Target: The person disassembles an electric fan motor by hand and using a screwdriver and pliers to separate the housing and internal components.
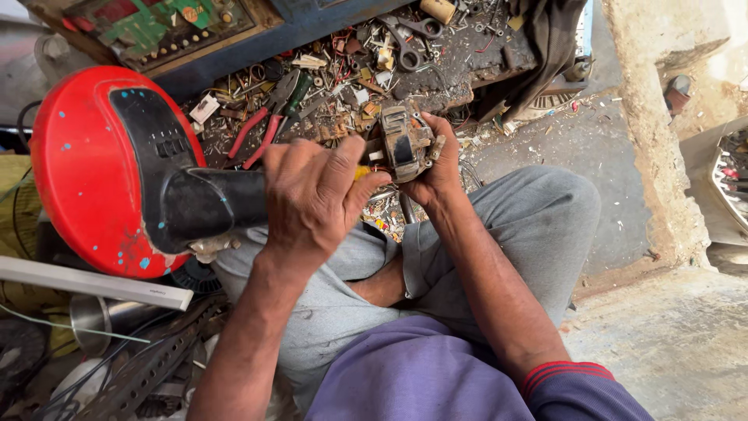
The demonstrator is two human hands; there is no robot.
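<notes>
Grimy metal: a small worn switch block [403,143] is pinched in the right hand [436,168], fingers curled shut around it, above the lap. Head view only. A yellow-handled tool [361,171], mostly hidden, is gripped in the closed left hand [312,199] and pressed against the block. A red and black appliance [117,168] lies beside the left hand. Red pliers [261,132] and scissors [409,43] are scattered on the littered board [436,74]. Work is judged mid-way: block detached, still being worked.
</notes>
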